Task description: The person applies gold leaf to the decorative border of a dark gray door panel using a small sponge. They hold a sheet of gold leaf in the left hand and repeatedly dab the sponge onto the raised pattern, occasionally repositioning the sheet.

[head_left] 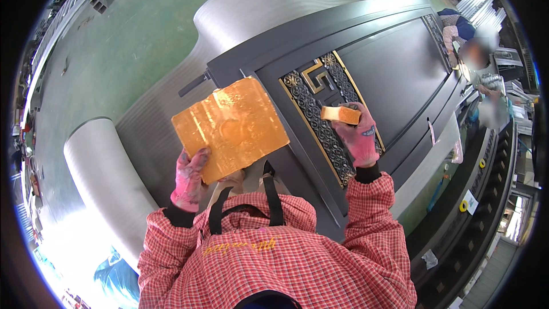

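My left hand [191, 178], in a dirty pink glove, grips the lower left edge of a flat board [231, 129] coated in shiny gold, seemingly paint. In my right hand [360, 140], also pink-gloved, is a small block of sponge [341, 115], pale with a gold-brown end. The sponge is over the ornamented strip of a dark grey door panel [394, 68]; whether they touch, I cannot tell. That strip carries black scroll relief [314, 120] with gold edging, and a gold angular motif [314, 77] sits within it.
Under the panel spreads silvery ribbed sheeting [274, 0], with a thick roll of it [103, 154] at left. Another person [457, 26] leans over the panel's far right end. A dark bench edge [486, 194] with yellow tape rolls [464, 206] runs along the right.
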Available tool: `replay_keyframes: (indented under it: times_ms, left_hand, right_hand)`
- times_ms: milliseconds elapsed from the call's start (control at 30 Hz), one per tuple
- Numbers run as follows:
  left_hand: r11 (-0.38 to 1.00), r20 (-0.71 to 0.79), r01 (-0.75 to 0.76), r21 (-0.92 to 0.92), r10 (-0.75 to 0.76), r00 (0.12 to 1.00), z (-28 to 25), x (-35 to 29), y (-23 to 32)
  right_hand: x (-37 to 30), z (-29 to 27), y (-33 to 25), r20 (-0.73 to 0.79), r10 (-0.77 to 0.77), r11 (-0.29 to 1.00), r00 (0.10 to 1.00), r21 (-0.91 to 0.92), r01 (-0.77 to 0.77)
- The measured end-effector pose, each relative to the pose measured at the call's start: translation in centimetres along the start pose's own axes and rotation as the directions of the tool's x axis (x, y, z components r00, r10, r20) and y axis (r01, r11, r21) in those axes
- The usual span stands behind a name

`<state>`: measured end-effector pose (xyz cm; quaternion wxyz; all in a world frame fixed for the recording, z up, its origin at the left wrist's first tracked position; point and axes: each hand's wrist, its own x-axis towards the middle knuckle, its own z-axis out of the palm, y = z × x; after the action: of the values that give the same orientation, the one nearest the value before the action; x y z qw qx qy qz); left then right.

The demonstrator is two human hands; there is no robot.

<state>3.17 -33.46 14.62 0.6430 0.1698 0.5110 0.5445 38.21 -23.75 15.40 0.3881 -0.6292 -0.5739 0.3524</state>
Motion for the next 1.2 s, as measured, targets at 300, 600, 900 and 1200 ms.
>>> replay_keyframes:
  times_ms: [300,600,900,1200]
  left_hand:
    - [0.999,-0.16,-0.026,0.021,0.03,0.987,2.8,-0.6,0.6]
    - [0.997,-0.241,-0.012,0.071,0.029,0.97,4.5,0.5,1.4]
    - [0.987,-0.116,0.013,0.16,0.006,0.993,4.1,8.4,4.8]
    - [0.968,0.0,0.073,0.242,-0.075,0.997,3.7,16.5,9.0]
  right_hand:
    - [7.7,0.8,13.1,-0.163,0.062,0.991,0.985,0.129,-0.041]
    - [12.6,6.6,16.7,-0.095,0.051,0.997,0.994,0.059,-0.045]
    - [14.6,9.5,14.7,-0.118,0.144,0.964,0.983,-0.206,-0.166]
    - [14.7,10.0,15.7,-0.21,0.287,0.954,0.935,-0.02,-0.298]
